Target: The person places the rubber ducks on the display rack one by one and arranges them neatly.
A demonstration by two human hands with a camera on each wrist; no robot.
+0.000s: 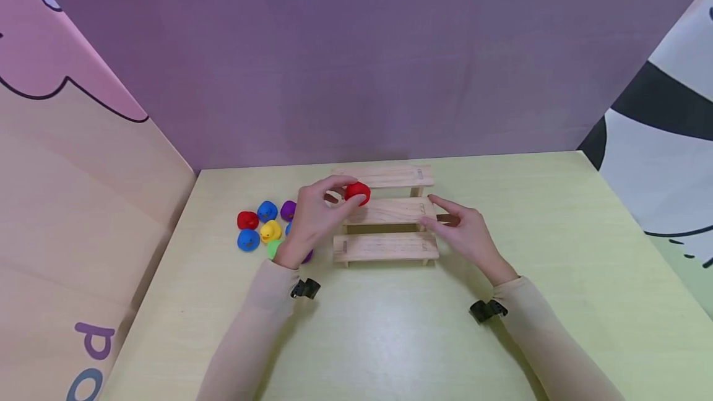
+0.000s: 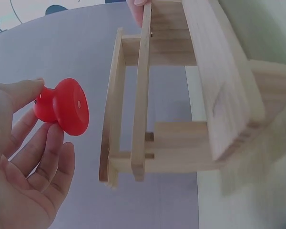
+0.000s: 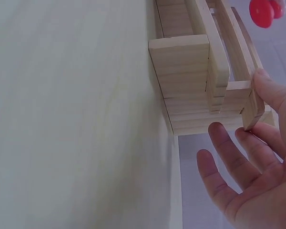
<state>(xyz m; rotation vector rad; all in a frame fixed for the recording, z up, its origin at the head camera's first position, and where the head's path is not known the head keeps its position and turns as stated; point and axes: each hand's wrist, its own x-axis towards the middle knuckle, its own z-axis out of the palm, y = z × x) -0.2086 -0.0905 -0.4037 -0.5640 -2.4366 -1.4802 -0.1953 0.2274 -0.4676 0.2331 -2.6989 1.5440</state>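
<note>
My left hand (image 1: 317, 218) pinches a red rubber duck (image 1: 358, 193) between thumb and fingertips, in front of the top tier of a three-step wooden stand (image 1: 384, 246). In the left wrist view the duck (image 2: 71, 107) lies sideways, its rounded base turned toward the stand (image 2: 143, 95), with a gap between them. At the stand's right side, my right hand (image 1: 465, 232) grips the end of the middle step with thumb and fingers. The right wrist view shows that thumb (image 3: 271, 90) on the board's edge and the other fingers spread below it.
Several rubber ducks lie left of the stand: a red one (image 1: 247, 220), blue ones (image 1: 248, 240), a yellow one (image 1: 270, 231), a purple one (image 1: 288, 210) and a green one (image 1: 273, 248), partly behind my left wrist. A purple wall (image 1: 390, 67) rises behind the table (image 1: 379, 339).
</note>
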